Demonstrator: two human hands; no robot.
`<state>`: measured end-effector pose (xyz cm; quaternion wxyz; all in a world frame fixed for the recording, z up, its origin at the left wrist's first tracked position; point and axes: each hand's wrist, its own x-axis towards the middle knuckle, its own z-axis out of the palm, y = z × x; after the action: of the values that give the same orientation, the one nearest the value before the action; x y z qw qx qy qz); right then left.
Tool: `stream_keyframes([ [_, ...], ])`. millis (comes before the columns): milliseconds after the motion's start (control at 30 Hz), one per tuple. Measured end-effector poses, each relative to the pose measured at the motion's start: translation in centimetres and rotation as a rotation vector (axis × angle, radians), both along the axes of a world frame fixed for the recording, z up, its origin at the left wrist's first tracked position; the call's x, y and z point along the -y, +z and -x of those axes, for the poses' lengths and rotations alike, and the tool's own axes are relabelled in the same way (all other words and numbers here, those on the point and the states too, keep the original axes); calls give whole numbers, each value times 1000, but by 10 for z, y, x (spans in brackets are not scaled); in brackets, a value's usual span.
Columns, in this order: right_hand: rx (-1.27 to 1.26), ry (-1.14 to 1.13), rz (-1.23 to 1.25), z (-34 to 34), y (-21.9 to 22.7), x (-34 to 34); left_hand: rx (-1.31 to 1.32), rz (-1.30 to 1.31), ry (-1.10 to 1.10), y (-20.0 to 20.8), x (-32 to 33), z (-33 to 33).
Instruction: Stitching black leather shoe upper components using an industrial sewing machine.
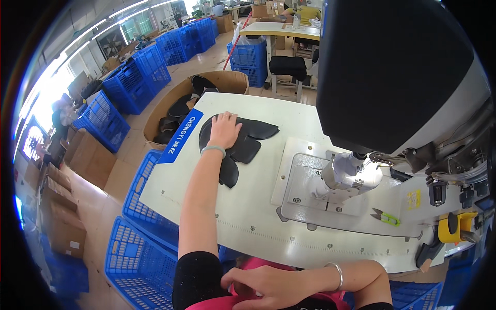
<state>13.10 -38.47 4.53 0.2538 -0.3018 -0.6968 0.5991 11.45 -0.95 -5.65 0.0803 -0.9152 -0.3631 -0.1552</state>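
My left hand (225, 130) lies palm down, fingers stretched, on the far left of the pale sewing table (248, 199). Under it are black leather-like cut pieces (247, 151) with rounded lobes, some of them covered by the hand; I cannot tell how many layers there are. My right hand (266, 285) is drawn in close to my body, in front of a pink garment (258, 263) and beside my left sleeve. Its fingers are curled, and what they hold, if anything, is hidden.
A large sewing machine (395, 72) overhangs the table's right side. Green-handled thread snips (386, 217) lie near its base, and a yellow holder (457, 227) sits at the right edge. Blue crates (137, 258) and a cardboard box (227, 81) of black pieces stand beside the table.
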Motion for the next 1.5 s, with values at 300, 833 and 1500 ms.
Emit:
stream_keyframes([
  [300,-489,192,-128,42,30,14,531,-77,-140,15,40,30],
  [833,-260,-995,-111,-124,-12,99,705,282,-848,136,259,-20],
  [1500,1469,-2512,6,-337,-93,354,540,12,-893,104,265,37],
])
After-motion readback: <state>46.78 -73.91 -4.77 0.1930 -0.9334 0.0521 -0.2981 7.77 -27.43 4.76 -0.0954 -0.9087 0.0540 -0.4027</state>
